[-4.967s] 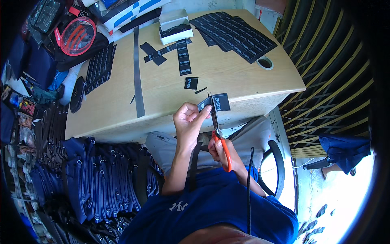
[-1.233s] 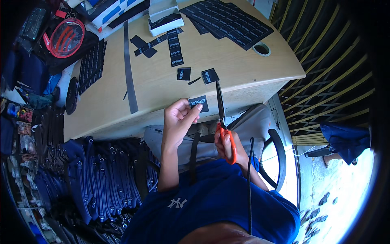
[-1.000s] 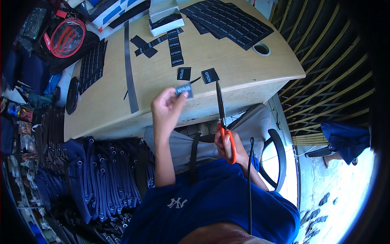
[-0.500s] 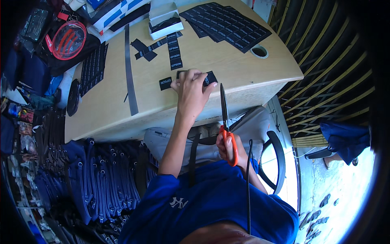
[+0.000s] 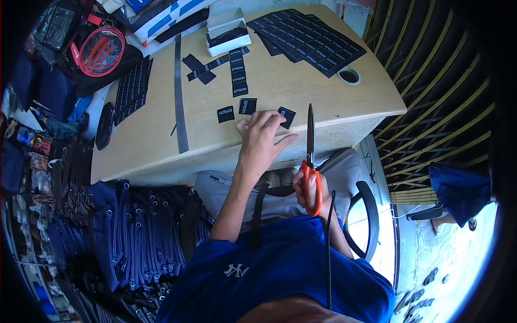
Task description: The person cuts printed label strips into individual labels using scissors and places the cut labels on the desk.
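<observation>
My left hand (image 5: 260, 141) rests over the table's front edge, fingers spread and thumb stretched out, holding nothing. One fingertip touches a small black label (image 5: 288, 120) with pale lettering. Two more cut labels lie past the hand: a middle label (image 5: 247, 106) and a left label (image 5: 225, 114). In my right hand (image 5: 302, 188) is a pair of scissors (image 5: 313, 185) with orange handles, blades together and pointing away from me, just in front of the table edge. Farther back lies a strip of uncut labels (image 5: 238, 75), beside crossed black strips (image 5: 202, 70).
A white open box (image 5: 229, 40) with black pieces stands at the back. Label sheets (image 5: 309, 37) and a tape roll (image 5: 349, 76) lie at the back right. A long grey strip (image 5: 180, 102) crosses the left side. Navy straps (image 5: 140, 231) hang below on the left.
My left hand has drawn back slightly and its fingers have spread, uncovering the middle label, which now lies apart from the right one. The scissors have shifted a little to the right in view.
</observation>
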A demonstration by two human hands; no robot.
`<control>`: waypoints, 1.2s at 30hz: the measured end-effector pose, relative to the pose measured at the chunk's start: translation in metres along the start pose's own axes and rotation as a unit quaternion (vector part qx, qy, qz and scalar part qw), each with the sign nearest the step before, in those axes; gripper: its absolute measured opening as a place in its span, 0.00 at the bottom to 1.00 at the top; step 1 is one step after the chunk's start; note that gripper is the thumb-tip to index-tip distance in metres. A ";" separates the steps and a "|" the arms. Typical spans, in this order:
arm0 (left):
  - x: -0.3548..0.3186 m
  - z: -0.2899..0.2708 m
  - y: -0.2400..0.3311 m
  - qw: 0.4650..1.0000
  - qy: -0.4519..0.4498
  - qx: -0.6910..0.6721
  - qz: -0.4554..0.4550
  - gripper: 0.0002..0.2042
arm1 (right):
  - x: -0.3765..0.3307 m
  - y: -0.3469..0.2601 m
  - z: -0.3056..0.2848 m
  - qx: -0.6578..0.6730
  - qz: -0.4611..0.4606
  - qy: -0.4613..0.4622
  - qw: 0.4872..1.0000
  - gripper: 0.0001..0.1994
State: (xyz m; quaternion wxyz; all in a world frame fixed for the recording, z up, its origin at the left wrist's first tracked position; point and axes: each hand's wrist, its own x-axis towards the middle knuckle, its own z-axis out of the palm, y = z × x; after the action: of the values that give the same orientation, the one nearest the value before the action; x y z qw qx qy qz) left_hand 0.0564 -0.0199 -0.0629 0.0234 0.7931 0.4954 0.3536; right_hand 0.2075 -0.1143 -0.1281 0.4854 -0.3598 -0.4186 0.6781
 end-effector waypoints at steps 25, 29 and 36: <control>-0.050 -0.050 -0.032 0.985 0.093 -0.142 -0.012 0.19 | 0.025 -0.023 0.040 -0.094 -0.038 0.092 0.991 0.08; -0.027 -0.049 -0.050 0.992 0.082 -0.067 -0.075 0.23 | 0.024 -0.027 0.047 -0.096 -0.026 0.070 0.993 0.08; 0.007 -0.033 -0.073 0.994 -0.003 -0.003 -0.109 0.31 | 0.024 -0.027 0.057 -0.087 -0.037 0.058 0.994 0.08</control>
State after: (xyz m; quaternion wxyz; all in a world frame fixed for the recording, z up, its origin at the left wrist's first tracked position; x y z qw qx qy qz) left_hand -0.0176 0.0126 -0.0626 0.0662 0.7354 0.5778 0.3479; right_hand 0.1594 -0.0993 -0.0833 0.5004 -0.4239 -0.4601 0.5985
